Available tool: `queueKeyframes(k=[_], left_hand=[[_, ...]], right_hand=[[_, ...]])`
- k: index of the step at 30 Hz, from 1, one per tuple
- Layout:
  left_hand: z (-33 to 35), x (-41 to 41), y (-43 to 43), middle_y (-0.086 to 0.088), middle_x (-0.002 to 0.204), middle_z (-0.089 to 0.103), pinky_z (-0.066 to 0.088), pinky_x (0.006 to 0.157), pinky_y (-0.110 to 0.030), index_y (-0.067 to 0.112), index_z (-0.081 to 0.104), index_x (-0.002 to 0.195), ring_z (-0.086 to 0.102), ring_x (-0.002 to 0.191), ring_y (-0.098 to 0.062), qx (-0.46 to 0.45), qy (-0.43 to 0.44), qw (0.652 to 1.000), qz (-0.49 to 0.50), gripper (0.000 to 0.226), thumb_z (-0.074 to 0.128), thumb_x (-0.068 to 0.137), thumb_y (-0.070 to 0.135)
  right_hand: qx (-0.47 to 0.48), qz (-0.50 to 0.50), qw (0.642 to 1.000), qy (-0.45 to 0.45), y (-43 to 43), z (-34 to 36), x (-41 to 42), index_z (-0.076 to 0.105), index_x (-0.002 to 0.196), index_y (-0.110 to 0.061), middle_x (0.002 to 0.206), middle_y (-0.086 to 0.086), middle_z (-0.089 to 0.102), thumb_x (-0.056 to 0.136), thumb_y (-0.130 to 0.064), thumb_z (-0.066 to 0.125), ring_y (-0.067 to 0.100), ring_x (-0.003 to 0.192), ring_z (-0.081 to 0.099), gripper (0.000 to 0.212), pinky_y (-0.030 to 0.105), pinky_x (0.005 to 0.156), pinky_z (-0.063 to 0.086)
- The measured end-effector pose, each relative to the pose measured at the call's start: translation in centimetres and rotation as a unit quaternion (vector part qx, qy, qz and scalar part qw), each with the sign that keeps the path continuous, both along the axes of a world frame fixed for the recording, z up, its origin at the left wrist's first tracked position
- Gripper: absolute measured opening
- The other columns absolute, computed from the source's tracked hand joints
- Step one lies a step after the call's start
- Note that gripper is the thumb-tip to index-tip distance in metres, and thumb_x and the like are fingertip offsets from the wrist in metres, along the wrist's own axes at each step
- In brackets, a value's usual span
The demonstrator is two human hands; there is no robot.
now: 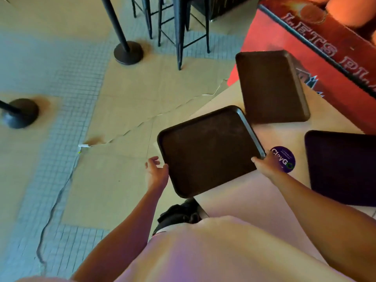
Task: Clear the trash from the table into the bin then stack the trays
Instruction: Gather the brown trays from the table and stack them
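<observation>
Right hand (264, 165) grips near tray (207, 151) by its right corner, overhanging the surface (284, 132) edge. Left hand (156, 171) loosely open at its left edge. Far tray (272, 86) and dark tray (343, 167) lie flat.

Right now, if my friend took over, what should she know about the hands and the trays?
Right hand grips a corner of the held brown tray; left hand touches its left edge.
Second tray and dark tray lie flat on the table, unstacked.
No trash shows on the table.
Left to do: stack all three trays.
</observation>
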State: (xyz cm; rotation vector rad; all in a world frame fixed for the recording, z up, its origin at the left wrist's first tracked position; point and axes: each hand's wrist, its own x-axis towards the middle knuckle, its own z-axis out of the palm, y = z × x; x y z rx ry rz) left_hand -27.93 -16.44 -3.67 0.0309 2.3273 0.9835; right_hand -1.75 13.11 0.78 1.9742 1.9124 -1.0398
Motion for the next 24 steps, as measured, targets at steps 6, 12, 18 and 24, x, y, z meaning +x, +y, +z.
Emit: queueKeyframes(k=[6,12,18,24], left_hand=[[-1.7,2.2,-2.0,-0.009,0.128,0.063,0.055,0.1,-0.048,0.016,0.047,0.138,0.064,0.114,-0.033,-0.031,-0.096,0.995,-0.02,0.051,0.069,0.093,0.02],[-2.2,0.8,-2.5,-0.007,0.116,0.065,0.054,0.097,-0.047,0.015,0.051,0.135,0.065,0.111,-0.034,-0.027,-0.07,0.997,-0.031,0.04,0.064,0.098,0.017],[-2.0,-1.5,-0.7,-0.016,0.117,0.07,0.052,0.092,-0.044,0.008,0.066,0.129,0.066,0.108,-0.039,-0.053,0.0,0.991,-0.127,0.035,0.052,0.106,0.03],[-3.0,-1.0,1.0,-0.026,0.103,0.071,0.049,0.089,-0.042,0.001,0.077,0.105,0.065,0.101,-0.044,-0.142,0.08,0.966,-0.201,0.028,0.051,0.1,0.012]], right_hand=[[-0.028,0.03,0.999,-0.006,-1.0,-0.9,-0.2,0.053,0.134,-0.01,0.125,0.012,0.062,0.094,-0.037,0.063,0.033,0.113,0.061,0.05,0.038,0.081,0.051],[-0.06,-0.019,0.997,0.054,-3.7,-1.5,1.8,0.061,0.121,-0.015,0.108,0.003,0.067,0.094,-0.022,0.066,0.024,0.1,0.067,0.029,0.044,0.088,0.059],[-0.098,-0.144,0.983,0.056,-6.3,-2.6,6.1,0.046,0.13,-0.021,0.122,0.007,0.059,0.093,-0.021,0.069,0.027,0.106,0.067,0.044,0.045,0.091,0.059],[-0.08,-0.227,0.968,0.071,-10.3,-3.2,10.9,0.058,0.109,-0.017,0.106,0.009,0.066,0.087,-0.02,0.074,0.027,0.093,0.07,0.027,0.041,0.08,0.062]])
